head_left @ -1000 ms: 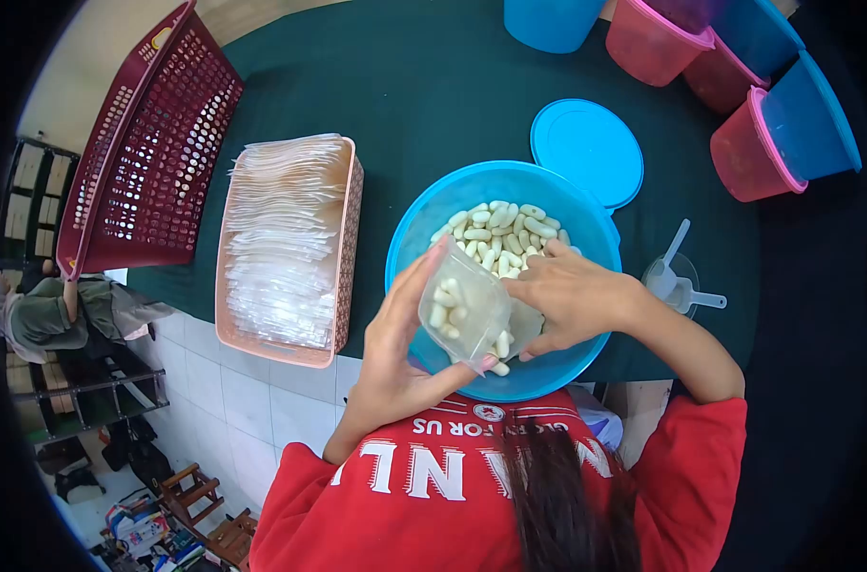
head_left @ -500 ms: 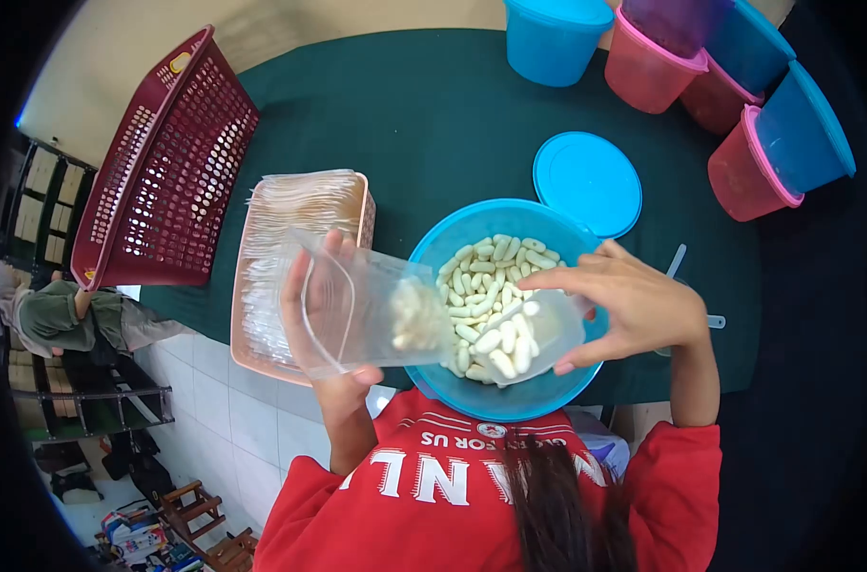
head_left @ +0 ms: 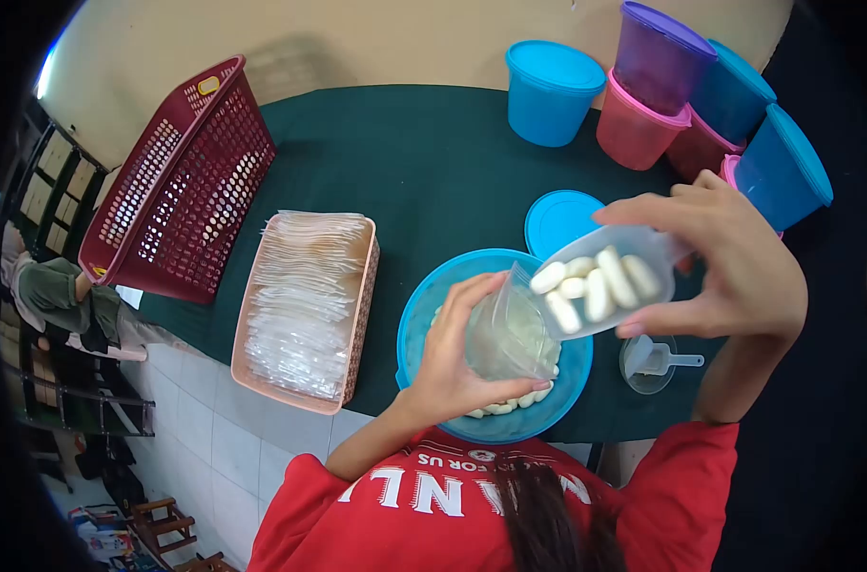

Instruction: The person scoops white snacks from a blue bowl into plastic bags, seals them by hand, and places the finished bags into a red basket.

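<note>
My left hand (head_left: 453, 357) grips a clear plastic pouch (head_left: 510, 336) above a blue bowl (head_left: 575, 377). The pouch's mouth faces right. My right hand (head_left: 729, 262) holds a translucent scoop (head_left: 658, 250), its front edge beside the mouth of the pouch. Several white oblong pieces (head_left: 598, 294) lie in the scoop. More pale pieces (head_left: 503, 408) show at the bottom of the bowl, mostly hidden by the pouch and my left hand.
A pink basket (head_left: 357, 324) of stacked clear pouches (head_left: 305, 296) stands left of the bowl. Behind are a maroon basket (head_left: 190, 181), a blue lid (head_left: 557, 221) and lidded tubs (head_left: 551, 95). A small dish (head_left: 648, 383) with another scoop (head_left: 677, 360) sits right. Someone in green (head_left: 52, 296) is far left.
My right hand has lifted the loaded scoop out of the bowl, up and to the right. My left hand has brought the pouch rightward over the bowl, its mouth near the scoop. The view has tilted up.
</note>
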`<move>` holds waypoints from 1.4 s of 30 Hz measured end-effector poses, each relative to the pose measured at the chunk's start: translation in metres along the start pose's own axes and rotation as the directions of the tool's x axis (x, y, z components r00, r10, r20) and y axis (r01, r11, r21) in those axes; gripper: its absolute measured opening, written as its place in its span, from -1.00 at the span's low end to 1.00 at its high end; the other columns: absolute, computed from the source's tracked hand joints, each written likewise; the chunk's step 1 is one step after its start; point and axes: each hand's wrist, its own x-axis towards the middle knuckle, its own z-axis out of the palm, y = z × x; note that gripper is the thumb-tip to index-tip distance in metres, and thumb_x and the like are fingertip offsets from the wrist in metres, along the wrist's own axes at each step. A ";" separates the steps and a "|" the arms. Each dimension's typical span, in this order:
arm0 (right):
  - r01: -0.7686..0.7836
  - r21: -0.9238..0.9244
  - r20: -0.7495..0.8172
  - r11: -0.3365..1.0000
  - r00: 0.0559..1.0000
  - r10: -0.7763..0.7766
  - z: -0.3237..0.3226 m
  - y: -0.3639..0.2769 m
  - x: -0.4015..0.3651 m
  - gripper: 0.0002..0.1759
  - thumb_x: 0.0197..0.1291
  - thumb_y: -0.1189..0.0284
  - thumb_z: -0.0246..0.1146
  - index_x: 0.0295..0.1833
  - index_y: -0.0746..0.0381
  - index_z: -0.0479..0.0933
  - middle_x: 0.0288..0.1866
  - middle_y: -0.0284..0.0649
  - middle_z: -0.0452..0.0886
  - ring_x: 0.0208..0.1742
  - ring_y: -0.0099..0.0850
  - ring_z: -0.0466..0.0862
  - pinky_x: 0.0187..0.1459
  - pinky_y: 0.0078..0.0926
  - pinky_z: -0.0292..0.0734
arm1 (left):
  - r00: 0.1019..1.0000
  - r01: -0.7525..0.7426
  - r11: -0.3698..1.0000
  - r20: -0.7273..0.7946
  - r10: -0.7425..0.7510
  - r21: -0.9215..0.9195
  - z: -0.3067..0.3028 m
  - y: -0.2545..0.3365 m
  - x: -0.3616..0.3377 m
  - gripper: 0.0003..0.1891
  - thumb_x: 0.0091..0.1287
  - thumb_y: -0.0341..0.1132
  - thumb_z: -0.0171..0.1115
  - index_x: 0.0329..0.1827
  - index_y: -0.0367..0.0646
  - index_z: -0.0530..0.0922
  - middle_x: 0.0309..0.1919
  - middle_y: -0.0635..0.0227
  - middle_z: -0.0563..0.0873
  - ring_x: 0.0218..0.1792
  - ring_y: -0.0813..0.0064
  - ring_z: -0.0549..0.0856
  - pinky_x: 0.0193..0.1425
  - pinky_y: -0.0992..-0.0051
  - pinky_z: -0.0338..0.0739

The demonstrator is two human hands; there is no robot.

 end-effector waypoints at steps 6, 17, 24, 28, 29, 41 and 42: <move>0.098 -0.442 0.188 0.892 0.982 -0.014 0.037 -0.069 0.016 -0.69 -0.23 0.32 0.26 -0.32 0.24 0.46 -0.59 -0.22 0.50 -0.42 -0.40 0.49 -0.18 -0.45 0.20 | 0.998 -0.054 0.989 -0.014 0.057 0.137 0.012 0.009 -0.001 -0.20 -0.30 -0.29 0.54 0.09 -0.28 0.34 -0.01 0.09 0.48 0.05 0.18 0.48 0.12 0.34 0.36; -0.240 -0.199 -0.261 0.950 0.947 0.185 0.027 -0.044 -0.040 -0.39 -0.41 0.17 0.38 -0.12 0.19 0.47 -0.53 -0.32 0.44 -0.43 -0.36 0.40 -0.26 -0.40 0.18 | 0.938 0.003 0.832 -0.288 -0.194 -0.554 -0.027 -0.016 -0.010 -0.14 -0.05 0.12 0.31 0.18 -0.24 0.14 0.21 -0.08 0.23 0.19 0.05 0.32 0.24 0.06 0.22; -0.035 0.214 -0.075 0.976 0.996 0.053 0.141 -0.024 -0.013 -0.35 -0.21 0.18 0.35 0.04 0.23 0.39 -0.13 -0.08 0.49 -0.08 -0.23 0.47 0.00 -0.34 0.21 | 0.946 0.108 0.533 -0.077 -0.314 -0.839 -0.039 0.007 -0.011 -0.12 0.15 0.39 -0.33 0.21 -0.31 0.17 0.07 0.13 0.34 0.14 0.27 0.36 0.21 0.23 0.26; 0.144 0.806 -0.315 0.574 0.926 0.210 0.154 -0.049 -0.006 -0.48 -0.02 0.25 0.26 0.01 0.34 0.38 -0.07 -0.04 0.47 -0.06 -0.29 0.49 -0.01 -0.36 0.32 | 0.959 0.225 0.728 0.015 -0.284 -0.648 -0.019 0.012 -0.019 -0.16 0.21 0.33 -0.39 0.22 -0.32 0.20 -0.10 0.24 0.40 0.02 0.41 0.43 0.16 0.40 0.26; 0.248 0.932 -0.335 0.265 0.870 0.363 0.158 -0.057 -0.005 -0.54 0.02 0.28 0.23 -0.02 0.37 0.39 -0.09 -0.08 0.47 -0.09 -0.34 0.50 -0.04 -0.41 0.36 | 0.967 0.234 0.806 0.044 -0.251 -0.544 -0.016 0.010 -0.022 -0.17 0.22 0.32 -0.41 0.23 -0.31 0.20 -0.10 0.24 0.41 0.00 0.42 0.43 0.16 0.41 0.25; 0.392 0.896 -0.443 0.208 0.811 0.382 0.155 -0.087 -0.010 -0.75 0.10 0.52 0.12 -0.12 0.44 0.45 -0.20 -0.17 0.47 -0.11 -0.46 0.48 -0.05 -0.54 0.35 | 0.986 -0.145 0.909 -0.131 0.101 -0.392 -0.021 0.045 -0.045 -0.55 0.23 -0.23 0.11 0.10 -0.31 0.32 -0.06 0.05 0.53 0.02 0.30 0.52 0.07 0.37 0.42; 0.417 0.898 -0.436 0.140 0.803 0.408 0.154 -0.092 -0.010 -0.75 0.10 0.51 0.12 -0.12 0.44 0.46 -0.21 -0.16 0.47 -0.11 -0.45 0.48 -0.05 -0.52 0.35 | 0.976 -0.189 0.951 -0.156 0.154 -0.245 -0.025 0.050 -0.044 -0.57 0.19 -0.27 0.14 0.08 -0.32 0.36 -0.07 0.04 0.54 0.01 0.30 0.53 0.05 0.39 0.43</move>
